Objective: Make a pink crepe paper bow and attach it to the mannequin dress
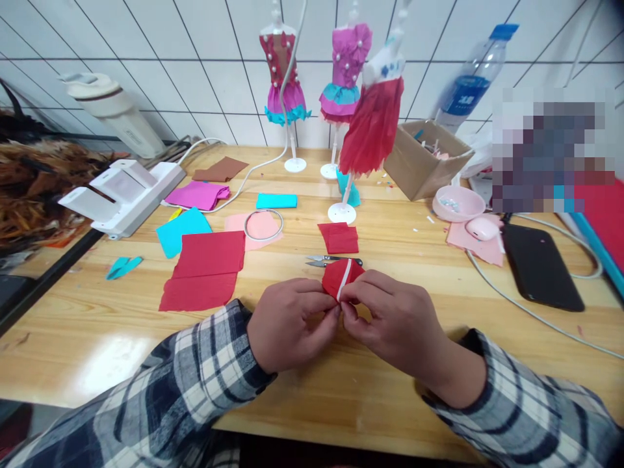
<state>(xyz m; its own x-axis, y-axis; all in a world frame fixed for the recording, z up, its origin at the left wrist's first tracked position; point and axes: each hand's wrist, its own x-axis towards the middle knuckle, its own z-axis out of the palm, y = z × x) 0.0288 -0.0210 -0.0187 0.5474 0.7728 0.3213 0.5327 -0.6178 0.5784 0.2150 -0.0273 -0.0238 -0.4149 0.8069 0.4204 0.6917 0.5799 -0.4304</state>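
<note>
My left hand [291, 322] and my right hand [392, 322] meet over the wooden table [370, 390], fingers pinched together on a small folded red paper piece [338, 276] with a white strip across it. Small scissors [331, 261] lie just beyond it. A folded red paper square [338, 238] sits behind the scissors. Left of my hands lies a larger red paper sheet [205, 270]. A mannequin stand with a red paper dress [373, 123] rises behind the square.
Two more dressed mannequins [285, 78] [344, 71] stand at the back. A cardboard box [424, 159], pink bowl [458, 203], black phone [541, 266], cables, a white device [121, 195], a wire ring [263, 224] and coloured paper pieces are spread around.
</note>
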